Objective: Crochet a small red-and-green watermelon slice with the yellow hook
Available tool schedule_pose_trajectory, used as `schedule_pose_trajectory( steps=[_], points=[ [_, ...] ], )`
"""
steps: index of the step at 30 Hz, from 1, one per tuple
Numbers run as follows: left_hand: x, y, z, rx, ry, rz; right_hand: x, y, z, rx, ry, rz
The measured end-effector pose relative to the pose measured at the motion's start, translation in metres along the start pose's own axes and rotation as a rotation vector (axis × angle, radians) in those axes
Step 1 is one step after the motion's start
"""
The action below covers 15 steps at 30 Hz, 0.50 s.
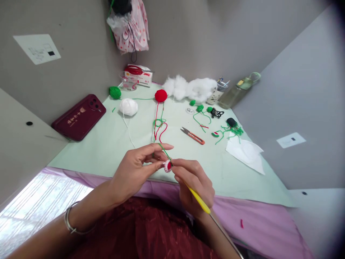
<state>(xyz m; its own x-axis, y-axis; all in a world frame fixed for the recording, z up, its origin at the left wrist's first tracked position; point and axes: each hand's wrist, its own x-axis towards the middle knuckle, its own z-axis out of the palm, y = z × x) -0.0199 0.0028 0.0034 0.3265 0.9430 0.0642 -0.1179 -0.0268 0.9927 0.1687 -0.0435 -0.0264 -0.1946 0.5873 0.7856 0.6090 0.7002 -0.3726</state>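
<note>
Grey partition walls close in a pale green mat (107,144) laid over a purple cloth. On the left a dark red phone (78,117) lies near the wall, then a green yarn ball (115,92), a white yarn ball (128,107) and a red yarn ball (161,95), whose strands trail toward the person.

Near the mat's front edge the left hand (134,172) pinches a small red-and-white crochet piece (167,166) between thumb and fingertips, with green yarn (165,151) running over its forefinger. Touching it from the right, the right hand (195,187) is closed around a yellow crochet hook (199,201), its tip at the piece.

The piece looks tiny and is held only at its edge, so I judge a tug from the tangled red and green strands could pull it loose or slip a stitch off the hook.

Further right lie orange snips (193,136), small green crochet bits (199,108), white stuffing (190,88) at the back, a bottle (237,90) and white paper (246,153). None of these sit between the hands; only the loose strands cross the working space.
</note>
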Motion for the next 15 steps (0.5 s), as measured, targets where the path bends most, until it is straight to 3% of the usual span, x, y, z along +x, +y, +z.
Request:
schedule_pose_trajectory(
  steps=[4,8,11,15],
  points=[
    [0.001,0.006,-0.005,0.017,-0.095,-0.032,0.002,-0.001,-0.004,-0.047,-0.008,-0.057],
    [0.001,0.008,-0.006,0.015,-0.108,-0.053,0.002,-0.001,-0.005,-0.122,-0.029,-0.144],
    [0.000,0.004,-0.002,-0.009,-0.077,-0.065,-0.001,0.002,-0.002,-0.151,-0.037,-0.161],
    [-0.004,-0.007,0.008,-0.045,0.035,-0.028,-0.004,0.006,0.005,-0.126,0.050,-0.151]
  ],
)
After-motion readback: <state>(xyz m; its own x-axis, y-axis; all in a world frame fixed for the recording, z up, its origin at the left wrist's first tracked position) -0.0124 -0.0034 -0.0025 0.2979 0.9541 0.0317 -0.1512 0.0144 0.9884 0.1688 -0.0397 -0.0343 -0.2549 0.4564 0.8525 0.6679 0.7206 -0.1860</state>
